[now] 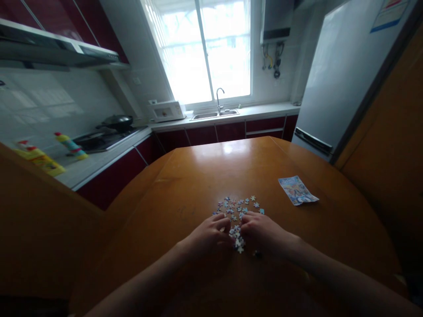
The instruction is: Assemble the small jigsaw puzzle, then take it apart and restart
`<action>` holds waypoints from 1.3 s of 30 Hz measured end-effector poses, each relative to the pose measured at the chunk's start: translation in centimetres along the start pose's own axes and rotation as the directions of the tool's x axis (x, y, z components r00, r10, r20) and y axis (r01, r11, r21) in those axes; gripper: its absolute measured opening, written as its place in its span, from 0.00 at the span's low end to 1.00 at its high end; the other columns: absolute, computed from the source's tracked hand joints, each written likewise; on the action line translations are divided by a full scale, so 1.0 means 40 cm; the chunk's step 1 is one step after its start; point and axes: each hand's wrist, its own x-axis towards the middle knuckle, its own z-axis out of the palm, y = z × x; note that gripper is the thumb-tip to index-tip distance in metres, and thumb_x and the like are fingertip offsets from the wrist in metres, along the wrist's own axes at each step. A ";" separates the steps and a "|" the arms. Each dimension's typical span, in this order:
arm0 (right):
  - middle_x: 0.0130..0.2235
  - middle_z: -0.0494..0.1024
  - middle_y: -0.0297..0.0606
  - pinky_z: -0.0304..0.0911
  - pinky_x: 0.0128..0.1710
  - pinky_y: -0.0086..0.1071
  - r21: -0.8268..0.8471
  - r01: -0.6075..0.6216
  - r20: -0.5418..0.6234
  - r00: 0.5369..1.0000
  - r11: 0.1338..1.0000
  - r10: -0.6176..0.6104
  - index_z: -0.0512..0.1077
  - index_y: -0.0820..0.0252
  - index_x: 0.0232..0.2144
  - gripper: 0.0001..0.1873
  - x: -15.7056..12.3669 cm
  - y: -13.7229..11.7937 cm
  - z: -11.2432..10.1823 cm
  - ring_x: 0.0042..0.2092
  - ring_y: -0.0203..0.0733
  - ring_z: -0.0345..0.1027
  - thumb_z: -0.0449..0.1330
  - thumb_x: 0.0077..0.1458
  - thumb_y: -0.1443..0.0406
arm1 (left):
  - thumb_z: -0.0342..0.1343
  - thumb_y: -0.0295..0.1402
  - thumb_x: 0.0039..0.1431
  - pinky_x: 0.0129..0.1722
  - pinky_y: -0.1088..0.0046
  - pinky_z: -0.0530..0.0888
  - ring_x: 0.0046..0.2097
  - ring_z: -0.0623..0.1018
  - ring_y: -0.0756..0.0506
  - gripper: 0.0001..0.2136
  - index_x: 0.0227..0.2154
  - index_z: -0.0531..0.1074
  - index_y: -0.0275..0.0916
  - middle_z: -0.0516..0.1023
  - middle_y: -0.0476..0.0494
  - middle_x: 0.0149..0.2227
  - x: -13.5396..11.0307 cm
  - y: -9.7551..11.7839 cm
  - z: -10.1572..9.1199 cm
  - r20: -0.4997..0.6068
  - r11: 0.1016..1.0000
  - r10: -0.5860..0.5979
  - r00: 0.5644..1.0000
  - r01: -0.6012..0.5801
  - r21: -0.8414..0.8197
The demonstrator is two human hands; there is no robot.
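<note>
Several small jigsaw pieces (238, 207) lie scattered on a round wooden table (198, 176). Both of my hands rest at the near edge of that scatter, knuckles up and fingers curled. My left hand (211, 233) and my right hand (261, 231) nearly meet over a small cluster of pieces (238, 241). The fingertips press down among the pieces. What each hand pinches is too small to make out. One dark piece (257, 254) lies by my right wrist.
A colourful printed picture card (297, 190) lies on the table to the right. Behind are a kitchen counter with sink (214, 114), a microwave (167, 111), a wok on the stove (117, 121), bottles (71, 145) at left, and a refrigerator (343, 75) at right.
</note>
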 end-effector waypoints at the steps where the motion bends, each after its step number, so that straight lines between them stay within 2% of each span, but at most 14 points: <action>1: 0.37 0.76 0.39 0.60 0.41 0.32 -0.038 0.012 -0.027 1.000 0.999 -0.013 0.77 0.57 0.30 0.07 -0.003 -0.003 0.001 0.41 0.42 0.66 0.60 0.60 0.68 | 0.60 0.36 0.63 0.39 0.72 0.66 0.38 0.69 0.47 0.04 0.35 0.80 0.46 0.73 0.47 0.34 -0.008 0.004 0.006 -0.031 0.999 0.024 0.999 -0.023 0.036; 5: 0.38 0.76 0.40 0.59 0.39 0.35 -0.183 0.040 -0.150 0.986 0.982 -0.068 0.75 0.59 0.32 0.06 -0.053 -0.030 0.039 0.40 0.43 0.65 0.59 0.61 0.69 | 0.59 0.30 0.64 0.37 0.70 0.64 0.34 0.67 0.49 0.04 0.33 0.75 0.42 0.72 0.48 0.31 -0.062 0.026 0.024 -0.166 0.970 0.116 0.979 -0.077 0.229; 7: 0.38 0.76 0.39 0.58 0.38 0.35 -0.228 0.098 -0.151 0.979 0.969 -0.135 0.74 0.60 0.32 0.03 -0.093 -0.045 0.076 0.40 0.43 0.64 0.61 0.60 0.69 | 0.58 0.27 0.63 0.34 0.71 0.63 0.32 0.66 0.49 0.05 0.31 0.74 0.42 0.70 0.49 0.29 -0.098 0.037 0.025 -0.196 0.949 0.151 0.969 -0.086 0.303; 9: 0.37 0.75 0.38 0.58 0.38 0.36 -0.224 0.146 -0.134 0.975 0.964 -0.179 0.72 0.59 0.30 0.05 -0.126 -0.055 0.111 0.39 0.43 0.64 0.62 0.59 0.67 | 0.58 0.26 0.62 0.33 0.70 0.63 0.32 0.66 0.49 0.05 0.32 0.74 0.42 0.69 0.50 0.28 -0.132 0.047 0.022 -0.165 0.947 0.142 0.976 -0.085 0.311; 12: 0.34 0.74 0.36 0.58 0.39 0.35 -0.138 0.094 -0.152 0.982 0.986 -0.115 0.71 0.59 0.26 0.09 -0.143 -0.059 0.131 0.38 0.41 0.64 0.60 0.59 0.68 | 0.60 0.29 0.62 0.35 0.70 0.65 0.34 0.68 0.49 0.02 0.33 0.75 0.42 0.70 0.48 0.30 -0.160 0.056 0.017 -0.144 0.973 0.074 0.987 -0.040 0.225; 14: 0.35 0.74 0.36 0.59 0.38 0.33 -0.077 0.003 -0.184 0.983 0.997 -0.017 0.72 0.59 0.26 0.09 -0.127 -0.058 0.121 0.39 0.40 0.65 0.60 0.59 0.70 | 0.61 0.31 0.61 0.37 0.70 0.67 0.36 0.69 0.48 0.01 0.34 0.76 0.44 0.70 0.47 0.31 -0.155 0.057 0.018 -0.199 0.984 0.007 0.980 0.028 0.175; 17: 0.40 0.75 0.38 0.61 0.40 0.32 -0.045 -0.086 -0.198 0.977 0.995 0.076 0.75 0.58 0.32 0.04 -0.080 -0.060 0.096 0.43 0.41 0.66 0.61 0.58 0.70 | 0.61 0.33 0.62 0.38 0.71 0.69 0.38 0.69 0.47 0.06 0.42 0.78 0.46 0.72 0.45 0.34 -0.121 0.054 0.025 -0.229 0.975 -0.110 0.967 0.150 0.166; 22: 0.40 0.75 0.41 0.63 0.45 0.36 -0.146 -0.089 -0.133 0.989 0.985 0.069 0.77 0.61 0.33 0.03 -0.012 -0.059 0.108 0.45 0.47 0.66 0.63 0.57 0.67 | 0.63 0.38 0.60 0.37 0.71 0.70 0.39 0.70 0.45 0.05 0.36 0.79 0.44 0.72 0.44 0.35 -0.068 0.048 0.047 -0.156 0.961 -0.206 0.966 0.230 0.154; 26: 0.37 0.76 0.41 0.62 0.44 0.36 -0.217 -0.043 -0.114 0.993 0.975 0.018 0.76 0.61 0.30 0.05 -0.004 -0.055 0.122 0.43 0.46 0.66 0.62 0.58 0.68 | 0.57 0.32 0.64 0.37 0.72 0.69 0.38 0.69 0.46 0.06 0.32 0.78 0.43 0.72 0.45 0.33 -0.071 0.050 0.055 -0.204 0.958 -0.227 0.952 0.256 0.128; 30: 0.37 0.75 0.41 0.61 0.42 0.35 -0.170 -0.057 -0.197 0.980 0.984 0.023 0.74 0.60 0.31 0.07 -0.023 -0.084 0.108 0.42 0.45 0.65 0.58 0.61 0.69 | 0.54 0.31 0.65 0.37 0.72 0.70 0.37 0.70 0.46 0.09 0.30 0.77 0.40 0.71 0.45 0.32 -0.101 0.060 0.028 -0.321 0.907 -0.389 0.863 0.420 0.028; 31: 0.37 0.75 0.40 0.61 0.42 0.35 -0.125 -0.048 -0.200 0.979 0.991 0.022 0.74 0.60 0.30 0.08 -0.029 -0.096 0.107 0.42 0.44 0.65 0.57 0.62 0.68 | 0.54 0.31 0.65 0.39 0.71 0.71 0.38 0.70 0.46 0.09 0.30 0.76 0.40 0.71 0.45 0.33 -0.111 0.062 0.019 -0.316 0.878 -0.459 0.830 0.478 -0.021; 35: 0.34 0.73 0.38 0.61 0.42 0.33 -0.002 -0.006 -0.088 0.996 1.000 0.006 0.72 0.60 0.26 0.09 -0.041 -0.136 0.128 0.40 0.42 0.64 0.58 0.59 0.67 | 0.57 0.32 0.61 0.39 0.70 0.72 0.39 0.72 0.46 0.10 0.24 0.72 0.38 0.71 0.46 0.34 -0.147 0.066 0.001 -0.177 0.786 -0.617 0.767 0.614 -0.081; 37: 0.35 0.73 0.39 0.62 0.43 0.33 -0.004 -0.060 -0.086 0.995 0.998 0.060 0.72 0.60 0.27 0.06 -0.039 -0.138 0.135 0.41 0.42 0.64 0.59 0.56 0.69 | 0.60 0.32 0.57 0.39 0.69 0.72 0.39 0.72 0.44 0.08 0.25 0.71 0.38 0.70 0.46 0.35 -0.156 0.063 0.003 -0.192 0.742 -0.664 0.723 0.669 -0.047; 39: 0.37 0.74 0.39 0.62 0.43 0.33 0.036 -0.113 -0.137 0.984 0.993 0.117 0.74 0.61 0.30 0.03 -0.036 -0.124 0.126 0.43 0.43 0.64 0.60 0.55 0.71 | 0.62 0.31 0.55 0.41 0.67 0.72 0.41 0.72 0.43 0.04 0.29 0.72 0.38 0.71 0.46 0.36 -0.157 0.060 0.007 -0.243 0.731 -0.665 0.706 0.682 -0.018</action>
